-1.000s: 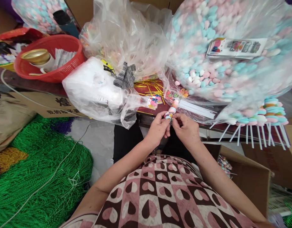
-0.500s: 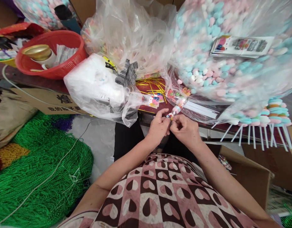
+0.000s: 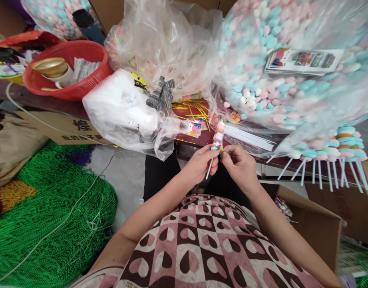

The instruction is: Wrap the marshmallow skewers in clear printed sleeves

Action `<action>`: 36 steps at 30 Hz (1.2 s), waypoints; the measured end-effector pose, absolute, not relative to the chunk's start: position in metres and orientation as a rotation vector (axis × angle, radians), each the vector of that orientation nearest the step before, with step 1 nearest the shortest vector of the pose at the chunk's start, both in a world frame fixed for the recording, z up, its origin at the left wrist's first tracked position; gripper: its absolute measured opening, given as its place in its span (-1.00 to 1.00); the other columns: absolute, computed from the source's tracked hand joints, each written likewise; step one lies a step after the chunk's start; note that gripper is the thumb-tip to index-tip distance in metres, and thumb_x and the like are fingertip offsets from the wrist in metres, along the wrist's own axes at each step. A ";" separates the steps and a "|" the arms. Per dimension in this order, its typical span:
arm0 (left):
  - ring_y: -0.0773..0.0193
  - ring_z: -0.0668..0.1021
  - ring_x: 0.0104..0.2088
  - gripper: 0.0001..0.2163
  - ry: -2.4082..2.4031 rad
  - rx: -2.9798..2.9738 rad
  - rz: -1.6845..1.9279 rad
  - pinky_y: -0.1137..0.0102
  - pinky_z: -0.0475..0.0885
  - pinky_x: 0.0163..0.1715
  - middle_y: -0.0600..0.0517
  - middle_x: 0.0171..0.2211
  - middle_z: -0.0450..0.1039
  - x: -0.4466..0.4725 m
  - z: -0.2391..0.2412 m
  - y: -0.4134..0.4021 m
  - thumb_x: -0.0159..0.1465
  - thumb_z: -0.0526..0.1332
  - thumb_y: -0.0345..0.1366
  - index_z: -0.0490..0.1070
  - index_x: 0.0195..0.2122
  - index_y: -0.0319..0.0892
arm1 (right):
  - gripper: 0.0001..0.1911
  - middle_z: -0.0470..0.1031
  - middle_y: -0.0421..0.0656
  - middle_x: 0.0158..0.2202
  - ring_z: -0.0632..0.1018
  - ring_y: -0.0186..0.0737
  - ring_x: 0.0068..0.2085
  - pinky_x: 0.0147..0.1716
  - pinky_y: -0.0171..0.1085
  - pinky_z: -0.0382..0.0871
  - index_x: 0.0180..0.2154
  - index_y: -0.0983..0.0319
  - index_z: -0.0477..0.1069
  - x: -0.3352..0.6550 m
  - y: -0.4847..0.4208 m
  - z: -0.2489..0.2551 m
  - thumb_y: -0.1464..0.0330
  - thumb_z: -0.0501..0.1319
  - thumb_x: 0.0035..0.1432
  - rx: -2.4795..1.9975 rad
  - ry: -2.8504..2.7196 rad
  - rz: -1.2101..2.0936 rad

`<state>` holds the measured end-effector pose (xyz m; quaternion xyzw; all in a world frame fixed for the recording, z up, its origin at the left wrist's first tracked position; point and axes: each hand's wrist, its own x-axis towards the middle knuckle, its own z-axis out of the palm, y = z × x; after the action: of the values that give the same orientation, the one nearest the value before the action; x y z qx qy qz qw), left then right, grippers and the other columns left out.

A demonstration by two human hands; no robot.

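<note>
My left hand (image 3: 201,163) is closed around the lower end of a marshmallow skewer (image 3: 219,132), in clear wrap with a printed label at its base. Its white stick (image 3: 209,169) slants down out of my fingers. On the other side, my right hand (image 3: 241,167) pinches at a yellow twist tie (image 3: 221,148) by the neck of the wrap; the fingertips partly cover it. Just beyond lie loose yellow twist ties (image 3: 191,109), printed cards (image 3: 195,128) and a row of white sticks (image 3: 251,137) on the dark red table.
A large clear bag of pastel marshmallows (image 3: 270,86) fills the right back. Marshmallow skewers (image 3: 348,146) overhang the table's right edge. A red basket (image 3: 95,80) and a white plastic bag (image 3: 120,108) stand left. An open cardboard box (image 3: 315,228) sits below right, green bead strings (image 3: 52,216) below left.
The skewer has swung more upright, and its white stick now shows below my left hand. My right hand has moved slightly right, away from my left.
</note>
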<state>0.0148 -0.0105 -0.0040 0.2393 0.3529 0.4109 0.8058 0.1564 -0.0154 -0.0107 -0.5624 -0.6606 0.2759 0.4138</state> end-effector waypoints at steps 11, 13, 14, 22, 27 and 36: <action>0.44 0.34 -0.72 -0.84 0.855 0.594 0.912 0.52 0.23 -0.67 0.22 -0.67 0.28 0.019 0.003 -0.013 0.21 0.19 -0.23 0.27 -0.24 -0.14 | -0.83 0.60 -0.13 -0.36 0.57 -0.23 -0.42 -0.34 -0.26 0.45 -0.23 0.19 0.50 0.158 -0.009 -0.014 0.38 0.14 0.20 -1.442 -1.954 0.192; 0.43 0.34 -0.72 -0.86 0.850 0.592 0.902 0.52 0.23 -0.67 0.21 -0.68 0.28 0.018 0.004 -0.014 0.22 0.16 -0.25 0.27 -0.24 -0.14 | -0.81 0.60 -0.12 -0.35 0.57 -0.23 -0.40 -0.33 -0.26 0.45 -0.18 0.20 0.50 0.158 -0.010 -0.014 0.37 0.14 0.21 -1.423 -1.975 0.203; 0.43 0.34 -0.72 -0.87 0.848 0.596 0.898 0.52 0.23 -0.67 0.21 -0.68 0.27 0.018 0.005 -0.014 0.22 0.15 -0.25 0.27 -0.24 -0.15 | -0.80 0.60 -0.12 -0.34 0.57 -0.22 -0.40 -0.33 -0.26 0.45 -0.16 0.20 0.50 0.158 -0.010 -0.014 0.37 0.14 0.22 -1.416 -1.973 0.209; 0.42 0.33 -0.74 -0.86 0.802 0.608 0.896 0.52 0.24 -0.67 0.20 -0.71 0.28 0.020 0.000 -0.014 0.23 0.17 -0.24 0.27 -0.26 -0.16 | -0.82 0.61 -0.13 -0.37 0.58 -0.23 -0.42 -0.35 -0.27 0.45 -0.21 0.21 0.51 0.154 -0.010 -0.017 0.38 0.13 0.22 -1.432 -1.916 0.108; 0.43 0.36 -0.72 -0.81 0.774 0.560 0.921 0.53 0.24 -0.66 0.20 -0.67 0.30 0.017 -0.005 -0.013 0.24 0.20 -0.17 0.30 -0.21 -0.15 | -0.80 0.63 -0.11 -0.37 0.61 -0.22 -0.42 -0.35 -0.27 0.47 -0.26 0.22 0.54 0.155 -0.007 -0.019 0.41 0.12 0.21 -1.429 -1.940 0.050; 0.42 0.36 -0.73 -0.76 0.797 0.551 0.943 0.52 0.18 -0.67 0.21 -0.69 0.29 0.017 -0.007 -0.012 0.21 0.20 -0.19 0.30 -0.14 -0.16 | -0.78 0.63 -0.11 -0.31 0.62 -0.21 -0.38 -0.31 -0.24 0.50 -0.14 0.19 0.50 0.154 -0.010 -0.024 0.36 0.13 0.23 -1.448 -1.880 0.214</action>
<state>0.0169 -0.0116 -0.0067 0.2549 0.3688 0.4366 0.7800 0.1539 -0.0103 -0.0237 -0.5646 -0.7328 0.0834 0.3706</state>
